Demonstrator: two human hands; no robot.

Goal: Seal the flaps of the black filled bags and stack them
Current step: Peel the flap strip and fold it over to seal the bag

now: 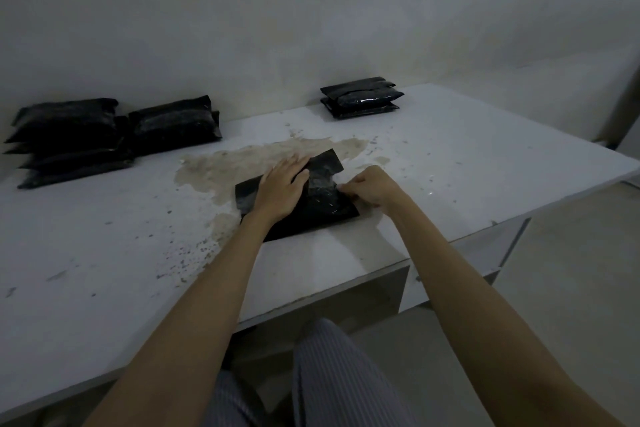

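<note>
On the bench (450,156), near its far left corner, lies a pile of black filled bags (69,142), with one more bag (176,125) leaning just beside it at the right. No label or writing can be read on them, and what fills them cannot be seen. Near the middle of the front edge, on a brown stain (242,159), lies the black bag (311,204) with its flap (325,161) pointing to the far side. The left hand (282,189) presses flat on it, fingers straight and close together. The right hand (372,189) pinches the right edge of the bag with curled fingers. At the far edge, right of the middle, stands a small stack of bags (362,97) against the wall.
</note>
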